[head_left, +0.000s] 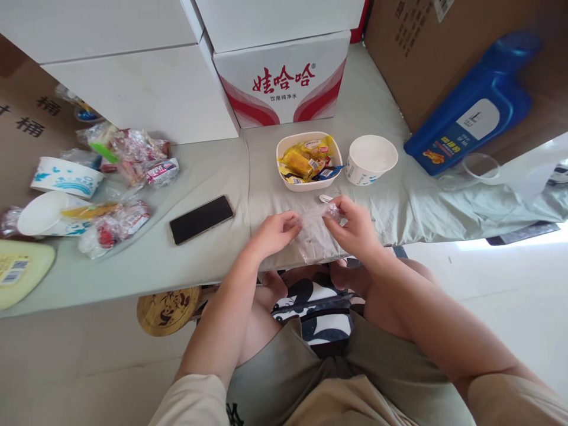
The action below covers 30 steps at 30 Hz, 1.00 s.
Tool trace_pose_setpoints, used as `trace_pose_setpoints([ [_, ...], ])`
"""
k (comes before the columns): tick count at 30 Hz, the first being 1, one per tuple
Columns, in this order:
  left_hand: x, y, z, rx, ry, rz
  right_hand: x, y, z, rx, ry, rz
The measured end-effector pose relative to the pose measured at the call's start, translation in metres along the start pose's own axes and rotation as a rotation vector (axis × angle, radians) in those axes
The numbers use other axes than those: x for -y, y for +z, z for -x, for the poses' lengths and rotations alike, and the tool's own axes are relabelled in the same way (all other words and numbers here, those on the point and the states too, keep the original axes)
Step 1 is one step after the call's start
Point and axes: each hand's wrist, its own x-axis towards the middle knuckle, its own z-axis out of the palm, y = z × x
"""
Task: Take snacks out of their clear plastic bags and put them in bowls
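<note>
Both my hands grip a clear plastic bag [313, 234] above the front edge of the cloth-covered table. My left hand [279, 232] pinches its left side between thumb and fingers. At the upper right of the bag, my right hand [354, 226] is closed on a crumpled part of it. Just beyond my hands lies a small white object [326, 199], too small to name. Behind it stands a white plastic bowl [298, 186] with yellow, red and blue snack packets [304, 160] in it. An open paper cup [371, 158] is to the bowl's right.
A black phone [201, 219] lies left of my hands. Further left are paper cups [66, 176] and plastic-wrapped items [135, 155]. A blue bottle [474, 106] and a clear plastic cup [481, 168] stand right. Boxes [284, 83] line the back. A wooden stool [167, 310] is below.
</note>
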Motion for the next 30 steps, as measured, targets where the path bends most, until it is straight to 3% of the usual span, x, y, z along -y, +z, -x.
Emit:
trace_pose_setpoints([
  [3,-0.004,-0.001,0.001,-0.031,0.006,-0.031,0.000,0.000,0.000,-0.036,-0.012,0.002],
  [8,-0.007,-0.003,0.001,-0.128,0.074,0.082,-0.008,0.004,0.005,-0.278,0.071,-0.120],
  [10,-0.008,-0.004,0.000,-0.163,0.073,0.167,-0.010,0.006,0.008,-0.315,0.106,-0.219],
  [13,-0.009,-0.002,-0.001,-0.188,-0.006,0.332,-0.007,0.007,0.012,-0.197,0.009,-0.180],
  [17,-0.011,0.004,-0.002,-0.201,-0.075,0.506,0.002,0.011,0.019,0.197,-0.311,0.063],
  [19,-0.014,0.007,-0.002,-0.209,-0.103,0.600,0.003,0.016,0.023,0.306,-0.362,0.186],
  [24,-0.020,0.005,-0.002,-0.051,-0.145,0.888,-0.001,0.025,0.024,0.366,-0.325,0.394],
  [27,-0.021,0.003,-0.001,0.057,-0.098,0.906,-0.003,0.024,0.023,0.395,-0.287,0.429],
  [30,-0.019,0.005,-0.002,-0.022,-0.085,0.807,-0.003,0.021,0.021,0.396,-0.304,0.322],
])
